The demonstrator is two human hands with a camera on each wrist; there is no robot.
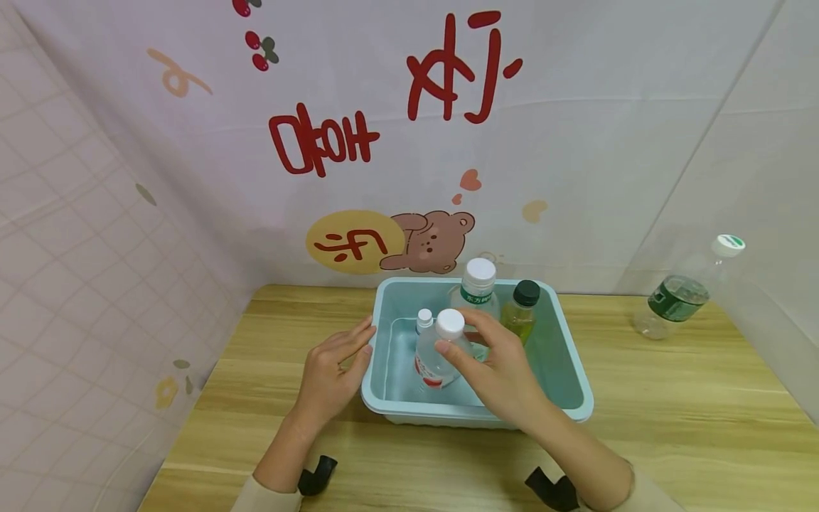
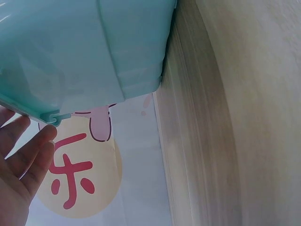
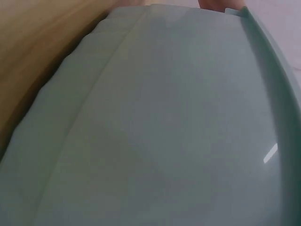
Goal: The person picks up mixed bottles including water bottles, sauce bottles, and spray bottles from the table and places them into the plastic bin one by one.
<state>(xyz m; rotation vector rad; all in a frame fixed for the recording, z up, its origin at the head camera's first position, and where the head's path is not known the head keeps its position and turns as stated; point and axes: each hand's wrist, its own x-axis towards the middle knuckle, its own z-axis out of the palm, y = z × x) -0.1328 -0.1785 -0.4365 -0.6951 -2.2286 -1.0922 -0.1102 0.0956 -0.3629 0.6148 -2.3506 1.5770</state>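
Observation:
A pale teal plastic basin (image 1: 476, 411) stands on the wooden table with several bottles in it. My right hand (image 1: 502, 370) holds a clear bottle (image 1: 430, 363) with a white cap and red-and-white label, thumb on the near side and fingers behind its upper part. This bottle is over the left half of the basin. At the basin's left rim rests my left hand (image 1: 333, 373). In the left wrist view its fingers (image 2: 35, 165) reach the rim fairly straight. Only the basin's outer wall (image 3: 164, 103) fills most of the right wrist view, and the right hand is hidden there.
Inside the basin are a small white-capped bottle (image 1: 424, 319), a larger bottle with a green label (image 1: 478, 288) and a dark-capped bottle of yellowish liquid (image 1: 521, 313). Another green-labelled bottle (image 1: 680, 299) is on the table's far right. A printed cloth (image 1: 576, 178) hangs behind.

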